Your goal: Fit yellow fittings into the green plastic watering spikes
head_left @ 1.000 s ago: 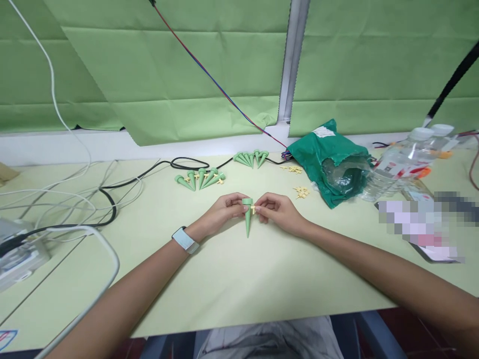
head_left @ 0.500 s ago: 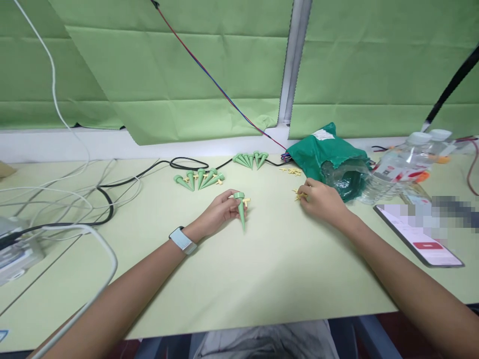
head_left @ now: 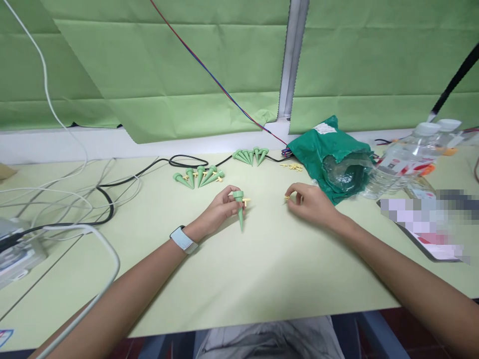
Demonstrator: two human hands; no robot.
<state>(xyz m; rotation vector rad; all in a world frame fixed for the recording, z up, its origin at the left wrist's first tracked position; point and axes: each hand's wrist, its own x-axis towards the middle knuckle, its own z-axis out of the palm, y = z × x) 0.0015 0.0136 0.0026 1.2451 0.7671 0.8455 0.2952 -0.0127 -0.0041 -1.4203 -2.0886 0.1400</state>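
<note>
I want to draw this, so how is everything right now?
Left hand: closed around the spike's top.
Green plastic spike: pointing down, yellow piece sticking out near its top.
Right hand: pinching something.
Tiny yellow plastic piece: held in the fingertips.
Green plastic bag: crumpled, open.
Plastic water bottle: lying down, capped.

We've got two hands here: the left hand (head_left: 220,207) has one green spike (head_left: 240,212), the right hand (head_left: 310,204) one tiny yellow piece (head_left: 287,198). On the table (head_left: 262,279), we count five spikes (head_left: 200,177) in the near bunch, about five spikes (head_left: 249,156) in the back one (they overlap, tough to be sure). Also two plastic bottles (head_left: 404,164), one green bag (head_left: 322,149), one smartwatch (head_left: 182,240). Loose yellow pieces (head_left: 295,167)? Too small to count, sorry.
</note>
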